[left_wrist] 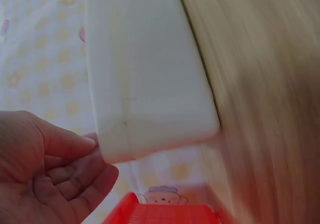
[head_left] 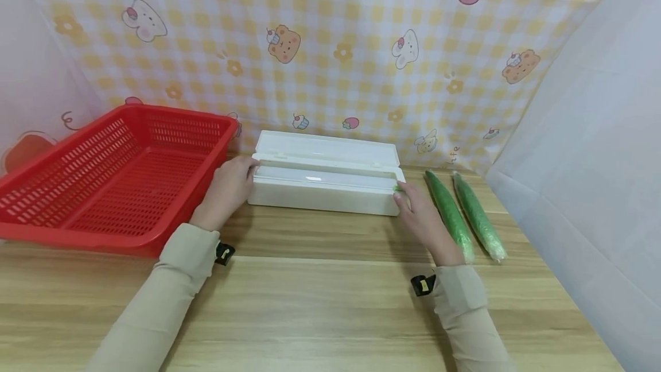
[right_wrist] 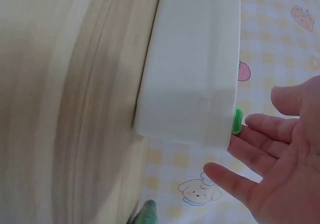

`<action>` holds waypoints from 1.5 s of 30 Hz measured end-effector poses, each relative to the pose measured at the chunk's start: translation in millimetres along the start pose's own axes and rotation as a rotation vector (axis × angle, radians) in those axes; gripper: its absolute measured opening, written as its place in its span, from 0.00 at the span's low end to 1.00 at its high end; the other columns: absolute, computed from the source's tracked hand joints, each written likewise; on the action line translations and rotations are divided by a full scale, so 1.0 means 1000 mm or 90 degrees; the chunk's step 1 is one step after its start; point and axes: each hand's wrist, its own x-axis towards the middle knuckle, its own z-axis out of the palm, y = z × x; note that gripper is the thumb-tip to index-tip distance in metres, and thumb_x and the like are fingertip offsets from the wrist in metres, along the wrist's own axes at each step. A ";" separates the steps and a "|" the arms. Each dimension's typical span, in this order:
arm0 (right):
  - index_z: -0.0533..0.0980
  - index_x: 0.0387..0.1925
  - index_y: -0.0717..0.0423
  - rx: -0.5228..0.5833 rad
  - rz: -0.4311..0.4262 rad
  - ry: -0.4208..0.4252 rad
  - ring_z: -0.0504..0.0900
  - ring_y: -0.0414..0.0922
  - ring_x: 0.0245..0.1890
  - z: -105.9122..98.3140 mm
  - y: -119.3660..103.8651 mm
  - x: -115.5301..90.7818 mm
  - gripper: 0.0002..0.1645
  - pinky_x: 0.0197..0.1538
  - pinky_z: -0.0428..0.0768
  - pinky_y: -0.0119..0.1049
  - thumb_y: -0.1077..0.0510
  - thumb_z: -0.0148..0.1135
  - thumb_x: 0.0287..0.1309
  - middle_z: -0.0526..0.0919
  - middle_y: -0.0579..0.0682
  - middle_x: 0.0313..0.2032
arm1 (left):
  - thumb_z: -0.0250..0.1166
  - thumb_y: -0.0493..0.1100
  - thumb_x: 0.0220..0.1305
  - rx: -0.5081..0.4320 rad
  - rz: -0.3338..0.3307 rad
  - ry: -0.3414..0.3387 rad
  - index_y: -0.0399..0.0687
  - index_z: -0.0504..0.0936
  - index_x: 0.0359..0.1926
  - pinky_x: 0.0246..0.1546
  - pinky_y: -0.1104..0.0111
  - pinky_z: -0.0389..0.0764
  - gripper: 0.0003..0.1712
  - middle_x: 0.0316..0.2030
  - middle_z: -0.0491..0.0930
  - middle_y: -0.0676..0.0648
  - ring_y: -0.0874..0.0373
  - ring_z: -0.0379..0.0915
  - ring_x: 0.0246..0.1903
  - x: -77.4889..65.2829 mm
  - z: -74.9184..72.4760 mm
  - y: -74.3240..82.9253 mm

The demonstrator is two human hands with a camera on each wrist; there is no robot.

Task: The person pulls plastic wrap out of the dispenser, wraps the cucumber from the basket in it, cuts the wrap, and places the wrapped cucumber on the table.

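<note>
A long white cling film dispenser box (head_left: 325, 197) stands on the table with its lid (head_left: 327, 147) raised at the back. Inside, a pale roll shows. My left hand (head_left: 229, 188) is at the box's left end; in the left wrist view the thumb (left_wrist: 75, 143) reaches its upper corner and the other fingers are loosely bent. At the opposite end, my right hand (head_left: 419, 214) touches the box beside a small green slider (right_wrist: 237, 121). In the right wrist view its fingers are spread, with the thumb apart from the box.
A red plastic basket (head_left: 193, 217) sits on the left, close to my left forearm. Two film-wrapped cucumbers, one nearer (head_left: 449, 214) and one farther (head_left: 477, 214), lie right of my right hand. A checked cloth (head_left: 330, 85) hangs behind the wooden table (head_left: 320, 309).
</note>
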 end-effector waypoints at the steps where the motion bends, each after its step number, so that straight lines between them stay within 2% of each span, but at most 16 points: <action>1: 0.59 0.65 0.66 -0.008 0.005 0.011 0.60 0.62 0.64 0.000 -0.001 0.002 0.28 0.64 0.59 0.57 0.53 0.39 0.71 0.63 0.66 0.63 | 0.54 0.34 0.65 -0.003 -0.001 0.010 0.32 0.78 0.50 0.45 0.51 0.76 0.15 0.46 0.79 0.33 0.41 0.76 0.42 0.001 0.000 -0.002; 6: 0.71 0.54 0.66 -0.064 0.005 0.122 0.74 0.60 0.52 0.007 -0.007 0.014 0.21 0.54 0.71 0.54 0.56 0.43 0.70 0.76 0.64 0.50 | 0.58 0.34 0.62 -0.026 -0.023 0.044 0.35 0.81 0.45 0.45 0.52 0.76 0.12 0.41 0.82 0.36 0.44 0.77 0.40 0.009 0.002 -0.009; 10: 0.78 0.44 0.64 -0.094 0.017 0.222 0.78 0.58 0.43 0.017 -0.009 0.027 0.14 0.44 0.75 0.51 0.61 0.49 0.66 0.81 0.62 0.41 | 0.57 0.34 0.62 -0.061 -0.055 0.034 0.36 0.81 0.43 0.46 0.53 0.75 0.10 0.40 0.81 0.37 0.45 0.76 0.40 0.015 0.005 -0.013; 13: 0.80 0.40 0.62 -0.062 0.039 0.279 0.76 0.57 0.40 0.024 -0.007 0.034 0.11 0.41 0.74 0.49 0.65 0.53 0.62 0.81 0.60 0.39 | 0.54 0.32 0.63 -0.101 -0.069 0.002 0.35 0.79 0.45 0.47 0.54 0.74 0.12 0.42 0.77 0.36 0.45 0.72 0.42 0.018 0.009 -0.016; 15: 0.80 0.40 0.62 -0.013 0.050 0.295 0.74 0.56 0.39 0.025 -0.004 0.036 0.10 0.41 0.72 0.48 0.66 0.53 0.61 0.80 0.61 0.38 | 0.52 0.30 0.63 -0.130 -0.079 -0.021 0.35 0.77 0.48 0.48 0.53 0.73 0.14 0.44 0.73 0.35 0.44 0.68 0.44 0.021 0.010 -0.017; 18: 0.79 0.41 0.63 0.090 0.076 0.282 0.72 0.54 0.39 0.024 -0.001 0.037 0.12 0.42 0.71 0.45 0.66 0.50 0.61 0.76 0.61 0.38 | 0.51 0.30 0.64 -0.183 -0.112 -0.050 0.36 0.72 0.54 0.53 0.51 0.69 0.18 0.50 0.68 0.34 0.42 0.64 0.49 0.024 0.012 -0.021; 20: 0.77 0.45 0.62 0.164 0.101 0.256 0.71 0.55 0.44 0.023 0.003 0.037 0.13 0.46 0.70 0.46 0.65 0.49 0.62 0.73 0.61 0.45 | 0.50 0.30 0.65 -0.229 -0.135 -0.074 0.37 0.68 0.58 0.58 0.49 0.66 0.20 0.55 0.64 0.33 0.40 0.61 0.54 0.026 0.013 -0.024; 24: 0.69 0.56 0.57 0.298 0.150 0.189 0.63 0.57 0.58 0.023 0.014 0.035 0.20 0.58 0.66 0.52 0.58 0.45 0.65 0.61 0.58 0.62 | 0.44 0.33 0.69 -0.372 -0.190 -0.127 0.42 0.59 0.66 0.64 0.50 0.59 0.25 0.66 0.56 0.35 0.40 0.54 0.64 0.026 0.016 -0.030; 28: 0.60 0.65 0.52 0.386 0.148 0.128 0.58 0.53 0.65 0.028 0.027 0.036 0.25 0.66 0.60 0.50 0.53 0.40 0.69 0.57 0.55 0.67 | 0.42 0.38 0.72 -0.512 -0.250 -0.157 0.50 0.49 0.72 0.67 0.51 0.55 0.29 0.71 0.50 0.42 0.45 0.47 0.69 0.023 0.019 -0.036; 31: 0.55 0.68 0.53 0.448 0.126 0.107 0.58 0.50 0.66 0.032 0.034 0.037 0.27 0.68 0.57 0.46 0.52 0.38 0.70 0.57 0.54 0.68 | 0.41 0.40 0.72 -0.584 -0.255 -0.170 0.54 0.47 0.72 0.68 0.53 0.52 0.30 0.72 0.47 0.46 0.49 0.45 0.70 0.020 0.022 -0.042; 33: 0.52 0.70 0.52 0.482 0.118 0.098 0.57 0.48 0.67 0.034 0.036 0.036 0.29 0.69 0.56 0.45 0.52 0.37 0.71 0.55 0.52 0.69 | 0.40 0.40 0.72 -0.635 -0.243 -0.180 0.55 0.45 0.73 0.68 0.54 0.51 0.31 0.73 0.45 0.47 0.50 0.43 0.70 0.019 0.023 -0.047; 37: 0.50 0.71 0.45 0.540 0.116 0.080 0.55 0.45 0.69 0.035 0.039 0.035 0.29 0.69 0.55 0.45 0.50 0.36 0.71 0.52 0.46 0.71 | 0.39 0.39 0.73 -0.717 -0.237 -0.201 0.57 0.43 0.73 0.69 0.57 0.48 0.31 0.73 0.40 0.49 0.51 0.41 0.70 0.019 0.026 -0.053; 41: 0.49 0.71 0.42 0.575 0.124 0.069 0.53 0.44 0.69 0.032 0.037 0.034 0.29 0.70 0.55 0.45 0.50 0.35 0.71 0.51 0.43 0.71 | 0.38 0.38 0.72 -0.763 -0.234 -0.206 0.57 0.42 0.73 0.70 0.58 0.46 0.32 0.74 0.38 0.50 0.52 0.39 0.71 0.021 0.027 -0.053; 45: 0.47 0.71 0.46 0.594 0.127 0.065 0.53 0.45 0.69 0.025 0.027 0.032 0.30 0.69 0.55 0.45 0.55 0.34 0.71 0.50 0.45 0.71 | 0.37 0.35 0.71 -0.793 -0.216 -0.196 0.54 0.42 0.73 0.70 0.58 0.44 0.32 0.74 0.38 0.50 0.53 0.38 0.71 0.024 0.029 -0.055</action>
